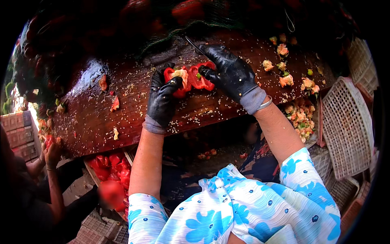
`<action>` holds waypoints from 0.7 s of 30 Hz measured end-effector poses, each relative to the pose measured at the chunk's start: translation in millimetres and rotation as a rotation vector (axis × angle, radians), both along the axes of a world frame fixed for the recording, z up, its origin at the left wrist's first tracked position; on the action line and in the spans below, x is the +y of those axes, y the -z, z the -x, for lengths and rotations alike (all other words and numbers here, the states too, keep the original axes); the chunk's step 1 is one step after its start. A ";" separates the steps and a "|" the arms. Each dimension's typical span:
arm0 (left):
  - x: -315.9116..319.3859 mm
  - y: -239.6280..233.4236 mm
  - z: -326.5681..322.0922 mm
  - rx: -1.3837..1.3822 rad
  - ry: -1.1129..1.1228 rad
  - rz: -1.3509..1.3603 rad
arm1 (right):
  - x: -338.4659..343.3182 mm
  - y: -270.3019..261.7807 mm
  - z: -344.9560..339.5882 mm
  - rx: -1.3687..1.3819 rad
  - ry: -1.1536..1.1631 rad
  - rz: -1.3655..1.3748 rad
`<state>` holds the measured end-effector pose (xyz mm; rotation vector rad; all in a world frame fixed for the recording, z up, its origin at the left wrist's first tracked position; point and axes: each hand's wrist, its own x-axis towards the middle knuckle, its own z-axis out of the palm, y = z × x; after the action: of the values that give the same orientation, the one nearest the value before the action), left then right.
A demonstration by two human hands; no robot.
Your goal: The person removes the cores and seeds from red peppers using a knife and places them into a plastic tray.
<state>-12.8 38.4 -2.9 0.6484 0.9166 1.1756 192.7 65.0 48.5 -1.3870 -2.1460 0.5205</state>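
A red bell pepper (pixel 186 81) lies split open between my hands, its two halves side by side with the cut faces up. In black-coated gloves, my left hand (pixel 163 94) grips the left half, thumb against the pale seed core (pixel 180 74). My right hand (pixel 227 71) holds a knife (pixel 198 48) whose thin blade points up and left; its handle is hidden in the fist. The same hand's thumb rests on the right half, by a bit of green stem. Beneath both hands is a wet reddish-brown wooden table (pixel 128 128) strewn with seeds.
Several cut-out cores (pixel 286 80) lie at right, above a heap of cores (pixel 300 117) below the table edge. A crate of red pepper pieces (pixel 112 170) stands lower left. Plastic crates (pixel 347 128) stack at right. Another person's hands (pixel 50 154) work at far left. Dark netting (pixel 170 33) borders the back.
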 end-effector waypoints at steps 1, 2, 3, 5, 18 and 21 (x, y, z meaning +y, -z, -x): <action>-0.4 -1.2 -2.7 0.038 0.001 -0.023 | -2.1 -1.4 8.1 0.032 -0.031 0.079; -0.1 0.6 -3.3 -0.030 -0.003 -0.053 | -3.5 -2.0 18.6 0.064 -0.063 0.159; 0.2 -1.0 -3.2 -0.030 0.014 -0.049 | -3.6 -2.2 26.5 0.093 -0.087 0.236; 0.3 -4.8 -2.9 -0.027 0.055 -0.038 | -1.2 18.2 33.2 0.038 -0.147 0.208; 1.4 4.0 -0.1 -0.150 0.019 0.033 | 17.4 33.7 47.5 -0.020 -0.076 0.357; -1.5 10.7 1.0 -0.177 -0.012 0.022 | 29.6 18.5 54.1 -0.046 -0.004 0.497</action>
<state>-13.7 36.8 -13.7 0.5122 0.7836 1.2119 138.6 94.5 30.0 -1.6586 -2.1414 1.0882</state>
